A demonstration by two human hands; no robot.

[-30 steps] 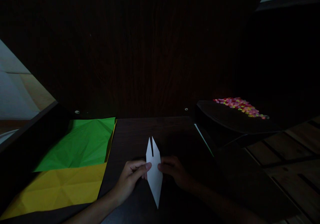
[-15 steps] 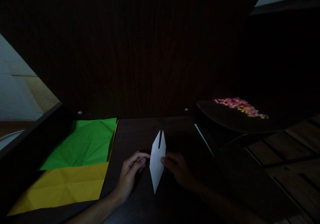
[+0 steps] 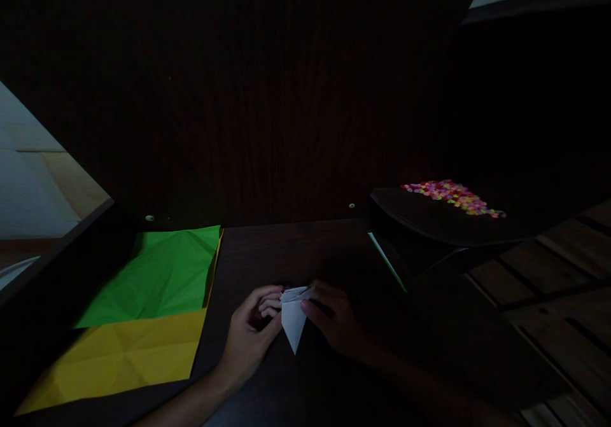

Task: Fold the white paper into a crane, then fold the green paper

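A folded white paper (image 3: 292, 317) lies on the dark wooden table (image 3: 296, 249), its narrow point toward me and its far part bent over near the top. My left hand (image 3: 251, 331) grips its left edge with curled fingers. My right hand (image 3: 334, 322) pinches its right upper edge. The room is very dark, so finger details are dim.
A creased green sheet (image 3: 162, 271) lies on a yellow sheet (image 3: 119, 354) at the left. A dark tray (image 3: 429, 220) with several small coloured bits (image 3: 451, 196) stands at the right. A dark wooden wall rises behind the table. Floorboards show at far right.
The white paper's two long upper points, upright before, are now folded down, so the piece looks much shorter. Both hands have closed in on it.
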